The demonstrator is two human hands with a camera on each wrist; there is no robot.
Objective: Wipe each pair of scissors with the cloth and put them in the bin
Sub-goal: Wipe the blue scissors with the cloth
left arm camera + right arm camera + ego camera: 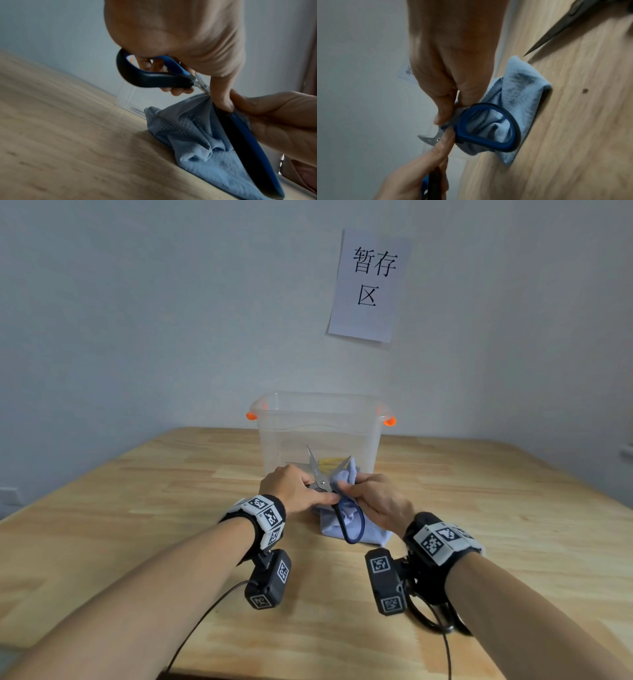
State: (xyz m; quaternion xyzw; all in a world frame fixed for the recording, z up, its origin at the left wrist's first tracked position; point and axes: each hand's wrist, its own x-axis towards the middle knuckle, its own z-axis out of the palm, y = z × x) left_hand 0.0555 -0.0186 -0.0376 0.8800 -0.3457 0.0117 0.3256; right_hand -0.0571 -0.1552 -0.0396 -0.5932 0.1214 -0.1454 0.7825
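At the centre of the head view both forearms reach forward over the wooden table [137,481]. The left hand [291,487] curls its fingers and thumb round one handle of the blue-handled scissors [322,481], blades spread and pointing up. The right hand [380,501] pinches the light blue cloth [346,474] against one blade. Just behind them stands the clear bin [318,429] with orange clips, something yellow lying inside. In the upper right, a paper sign [368,285] on the wall reads "暂存区".
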